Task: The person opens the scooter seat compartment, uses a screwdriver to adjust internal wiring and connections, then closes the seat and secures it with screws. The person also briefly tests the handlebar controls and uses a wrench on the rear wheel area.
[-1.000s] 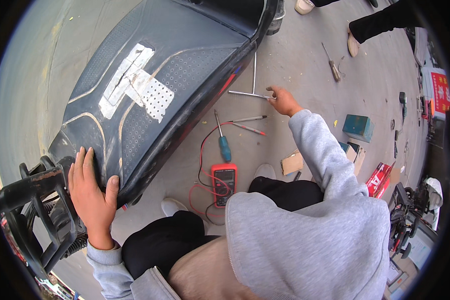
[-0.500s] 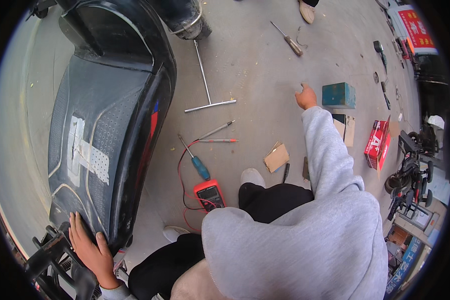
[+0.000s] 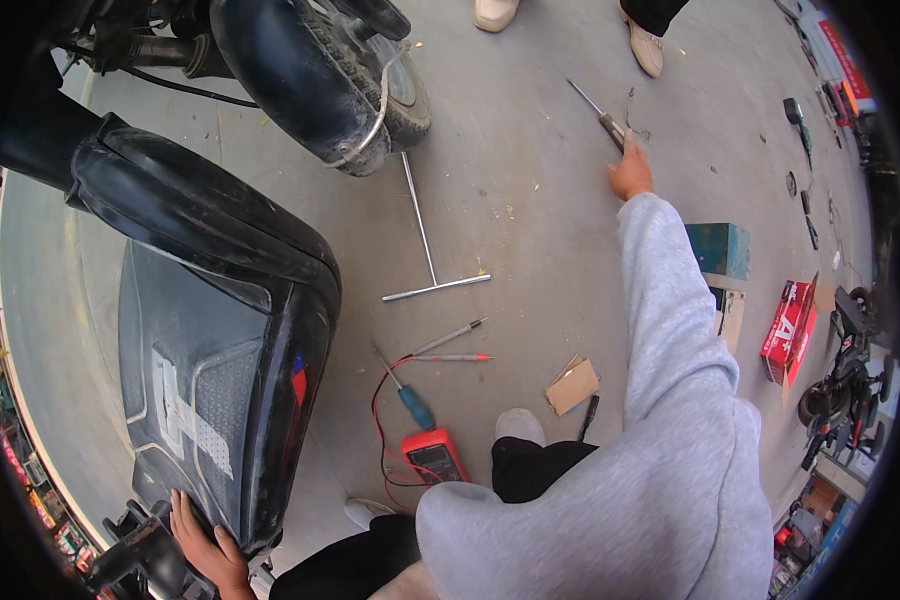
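My left hand (image 3: 210,555) lies flat, fingers stretched, on the rear end of a scooter's black footboard (image 3: 220,330), beside a black metal bracket. At the far right my right arm reaches out, and my right hand (image 3: 631,172) is at the handle end of a screwdriver (image 3: 610,126) lying on the ground. Its thumb stands apart from the fingers, which partly cover the handle end; no firm grip shows. A bit of thin wire (image 3: 632,105) lies beside the screwdriver.
A red multimeter (image 3: 434,456) with probes, a blue-handled screwdriver (image 3: 416,408) and a metal T-handle wrench (image 3: 437,287) lie mid-floor. Cardboard pieces (image 3: 573,387), a teal box (image 3: 722,250) and a red box (image 3: 788,335) are rightward. The scooter's front wheel (image 3: 407,105) and another person's shoes (image 3: 646,48) are ahead.
My right hand has moved forward from near the teal box to the screwdriver's handle. My left hand stays on the footboard. The view has shifted forward, showing more of the scooter's front and another shoe.
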Tool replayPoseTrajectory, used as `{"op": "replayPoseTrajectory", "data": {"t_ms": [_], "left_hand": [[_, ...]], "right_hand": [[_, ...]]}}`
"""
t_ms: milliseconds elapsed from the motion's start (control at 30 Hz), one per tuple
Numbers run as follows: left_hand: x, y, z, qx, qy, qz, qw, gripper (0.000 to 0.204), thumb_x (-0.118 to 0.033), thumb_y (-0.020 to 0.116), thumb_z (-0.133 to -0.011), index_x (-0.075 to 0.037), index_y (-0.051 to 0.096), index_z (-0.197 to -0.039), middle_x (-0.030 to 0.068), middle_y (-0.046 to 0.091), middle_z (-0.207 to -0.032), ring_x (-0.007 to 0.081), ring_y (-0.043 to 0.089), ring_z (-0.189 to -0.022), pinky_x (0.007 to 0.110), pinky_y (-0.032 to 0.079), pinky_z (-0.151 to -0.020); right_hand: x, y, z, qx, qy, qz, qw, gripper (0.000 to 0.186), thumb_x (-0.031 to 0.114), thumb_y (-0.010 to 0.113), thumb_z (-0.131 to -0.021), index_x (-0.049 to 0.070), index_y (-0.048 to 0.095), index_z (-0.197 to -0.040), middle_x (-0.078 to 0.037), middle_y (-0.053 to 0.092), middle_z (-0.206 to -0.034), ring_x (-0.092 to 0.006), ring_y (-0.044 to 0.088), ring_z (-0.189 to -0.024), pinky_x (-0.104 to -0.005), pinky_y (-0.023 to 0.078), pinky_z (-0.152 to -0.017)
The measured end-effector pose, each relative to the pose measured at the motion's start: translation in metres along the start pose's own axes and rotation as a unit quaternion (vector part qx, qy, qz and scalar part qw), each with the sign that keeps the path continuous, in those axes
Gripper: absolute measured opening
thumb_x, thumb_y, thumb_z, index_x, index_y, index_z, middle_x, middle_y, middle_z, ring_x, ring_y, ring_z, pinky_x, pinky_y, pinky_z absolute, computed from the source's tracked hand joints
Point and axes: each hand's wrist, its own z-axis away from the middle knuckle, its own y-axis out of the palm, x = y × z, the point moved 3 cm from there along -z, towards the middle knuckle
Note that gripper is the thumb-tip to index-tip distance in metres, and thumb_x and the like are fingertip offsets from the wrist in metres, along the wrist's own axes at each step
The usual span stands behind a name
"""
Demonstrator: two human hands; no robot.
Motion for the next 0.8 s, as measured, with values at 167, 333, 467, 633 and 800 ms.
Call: {"op": "replayPoseTrajectory", "data": {"t_ms": [167, 333, 467, 633, 800], "left_hand": [[-0.007, -0.005, -0.005, 0.004, -0.017, 0.006, 1.000, 0.071, -0.048, 0.038, -0.101, 0.007, 0.047, -0.145, 0.0268, 0.048, -0.151, 0.0452, 0.045, -0.138, 0.053, 0.029, -0.119], [-0.006, -0.008, -0.004, -0.032, -0.012, 0.038, 0.999, 0.068, -0.046, 0.053, -0.091, 0.003, 0.055, -0.138, 0.0254, 0.053, -0.146, 0.0433, 0.051, -0.133, 0.052, 0.035, -0.115], [-0.007, -0.010, -0.005, -0.042, -0.017, 0.033, 0.998, 0.068, -0.044, 0.059, -0.085, 0.000, 0.058, -0.136, 0.0237, 0.055, -0.143, 0.0409, 0.053, -0.131, 0.051, 0.037, -0.114], [-0.008, -0.015, -0.005, -0.065, -0.015, 0.035, 0.997, 0.068, -0.042, 0.065, -0.083, -0.001, 0.059, -0.136, 0.0233, 0.056, -0.141, 0.0384, 0.055, -0.129, 0.049, 0.038, -0.114], [-0.006, -0.012, -0.001, -0.087, -0.023, 0.051, 0.995, 0.066, -0.042, 0.070, -0.083, -0.001, 0.060, -0.133, 0.0233, 0.057, -0.140, 0.0374, 0.056, -0.128, 0.048, 0.039, -0.114]], "right_hand": [[-0.014, 0.014, -0.030, 0.017, 0.054, 0.047, 0.997, 0.087, 0.037, 0.072, -0.091, 0.013, 0.026, -0.160, -0.026, 0.040, -0.155, -0.0454, 0.050, -0.135, -0.0508, 0.043, -0.110], [-0.034, 0.044, -0.054, 0.011, -0.043, 0.029, 0.999, 0.043, 0.036, 0.071, -0.092, -0.002, 0.065, -0.113, -0.027, 0.071, -0.108, -0.0449, 0.067, -0.105, -0.0520, 0.052, -0.089], [-0.051, 0.070, -0.058, -0.044, -0.036, 0.043, 0.997, 0.047, 0.036, 0.063, -0.098, -0.007, 0.062, -0.116, -0.031, 0.069, -0.109, -0.0484, 0.065, -0.105, -0.0528, 0.051, -0.091], [-0.041, 0.037, -0.005, -0.143, -0.058, -0.115, 0.981, 0.051, 0.043, 0.060, -0.098, -0.005, 0.064, -0.112, -0.026, 0.070, -0.106, -0.0424, 0.067, -0.098, -0.0477, 0.051, -0.087], [0.000, -0.066, 0.080, -0.146, -0.020, -0.362, 0.920, 0.043, 0.042, 0.063, -0.099, 0.002, 0.066, -0.115, -0.008, 0.072, -0.106, -0.0168, 0.066, -0.087, -0.0300, 0.050, -0.065]]}}
